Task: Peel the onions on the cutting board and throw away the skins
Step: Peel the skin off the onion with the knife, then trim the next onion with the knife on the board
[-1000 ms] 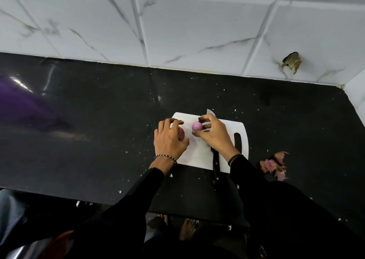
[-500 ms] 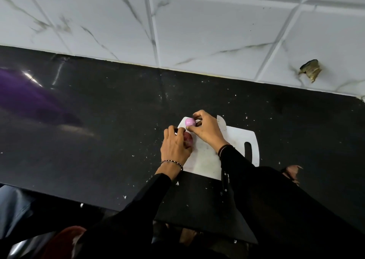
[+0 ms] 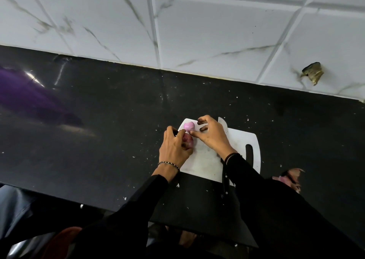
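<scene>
- On the black countertop (image 3: 98, 140), seen from the head camera, a white cutting board (image 3: 240, 140) lies with its handle slot toward the right.
- At the board's far left corner sits a peeled onion (image 3: 189, 126), pale pink and glossy.
- Just below it, over the board's left edge, is a dark red onion (image 3: 187, 139) with its skin on.
- The left hand (image 3: 174, 149) grips the dark red onion, with the fingers curled over its top and the thumb on the near side. A beaded bracelet (image 3: 168, 165) circles that wrist.
- The right hand (image 3: 212, 136) lies over the board with curled fingers. Its thumb tip touches the peeled onion's lower right side and the forefinger bends just beside it. I cannot tell whether they pinch the onion or only rest against it.
- A knife (image 3: 225, 179) lies along the board under the right wrist, with the blade tip showing beyond the knuckles and the dark handle passing the near edge.
- Loose onion skins (image 3: 292, 176) lie on the counter to the right of the board, partly hidden by the right black sleeve (image 3: 276, 209).
- Behind the counter, the white marbled wall tiles (image 3: 197, 31) show a broken hole (image 3: 313, 73) at the right.
</scene>
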Tool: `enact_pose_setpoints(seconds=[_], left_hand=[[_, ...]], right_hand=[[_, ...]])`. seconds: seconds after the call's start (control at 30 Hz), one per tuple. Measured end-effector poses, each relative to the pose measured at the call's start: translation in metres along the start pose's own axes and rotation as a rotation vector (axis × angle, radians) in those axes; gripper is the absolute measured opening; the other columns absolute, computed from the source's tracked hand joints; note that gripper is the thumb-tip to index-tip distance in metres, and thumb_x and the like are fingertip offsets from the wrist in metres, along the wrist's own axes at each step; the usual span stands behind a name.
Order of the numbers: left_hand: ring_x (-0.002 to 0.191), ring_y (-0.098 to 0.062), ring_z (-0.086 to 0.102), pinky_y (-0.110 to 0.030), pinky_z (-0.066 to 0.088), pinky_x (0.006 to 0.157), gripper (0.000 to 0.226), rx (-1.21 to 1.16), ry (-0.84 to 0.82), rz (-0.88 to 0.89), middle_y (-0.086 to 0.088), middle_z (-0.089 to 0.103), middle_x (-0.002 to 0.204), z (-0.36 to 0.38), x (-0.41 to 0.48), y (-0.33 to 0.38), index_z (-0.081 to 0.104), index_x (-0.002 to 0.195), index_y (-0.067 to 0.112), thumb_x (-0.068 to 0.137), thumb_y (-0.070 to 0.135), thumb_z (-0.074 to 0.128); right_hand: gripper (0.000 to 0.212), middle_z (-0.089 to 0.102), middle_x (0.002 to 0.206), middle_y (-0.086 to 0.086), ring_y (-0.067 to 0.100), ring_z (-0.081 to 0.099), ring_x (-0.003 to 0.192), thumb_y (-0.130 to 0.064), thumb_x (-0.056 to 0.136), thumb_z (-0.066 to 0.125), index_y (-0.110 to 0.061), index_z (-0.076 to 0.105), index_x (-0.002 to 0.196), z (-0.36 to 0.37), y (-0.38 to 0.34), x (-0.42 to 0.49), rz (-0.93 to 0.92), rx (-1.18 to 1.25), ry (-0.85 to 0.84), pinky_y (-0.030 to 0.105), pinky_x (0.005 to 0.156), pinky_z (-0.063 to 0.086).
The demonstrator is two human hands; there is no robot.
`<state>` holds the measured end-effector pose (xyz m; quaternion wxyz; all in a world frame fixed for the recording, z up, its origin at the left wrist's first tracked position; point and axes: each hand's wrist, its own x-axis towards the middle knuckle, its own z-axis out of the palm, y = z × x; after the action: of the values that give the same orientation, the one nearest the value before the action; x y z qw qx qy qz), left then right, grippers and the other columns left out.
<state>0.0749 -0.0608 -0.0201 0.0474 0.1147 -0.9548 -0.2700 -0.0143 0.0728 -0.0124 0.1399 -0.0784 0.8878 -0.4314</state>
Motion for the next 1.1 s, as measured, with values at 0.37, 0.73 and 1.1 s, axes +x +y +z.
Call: enact_pose_setpoints(seconds=[0.37,0.73,1.1], left_hand=[[0.099,-0.012,0.046,-0.03,0.051,0.063,0.06,0.026,0.035,0.031,0.006,0.048,0.103,-0.006,-0.017,0.008,0.063,0.109,0.022,0.064,0.058,0.077],[0.088,-0.008,0.056,-0.029,0.053,0.075,0.064,-0.254,-0.023,0.138,0.009,0.056,0.099,0.007,-0.023,0.016,0.064,0.113,0.021,0.061,0.054,0.082],[0.098,-0.009,0.06,-0.022,0.05,0.091,0.063,-0.392,-0.15,0.223,0.005,0.06,0.108,0.013,-0.025,0.011,0.062,0.118,0.017,0.062,0.03,0.088]], right_hand=[[0.036,0.067,0.112,-0.006,0.003,0.064,0.085,-0.026,0.084,0.079,-0.019,0.062,0.115,-0.014,0.02,-0.047,0.07,0.037,0.139,0.012,0.069,0.046],[0.031,0.067,0.096,-0.003,0.01,0.064,0.084,-0.033,0.081,0.081,-0.019,0.066,0.105,-0.024,0.047,-0.097,0.181,-0.1,0.258,0.032,0.079,0.058],[0.031,0.066,0.095,0.001,0.021,0.064,0.087,-0.04,0.084,0.073,-0.014,0.065,0.099,-0.028,0.042,-0.115,0.384,-0.301,0.194,0.035,0.072,0.056]])
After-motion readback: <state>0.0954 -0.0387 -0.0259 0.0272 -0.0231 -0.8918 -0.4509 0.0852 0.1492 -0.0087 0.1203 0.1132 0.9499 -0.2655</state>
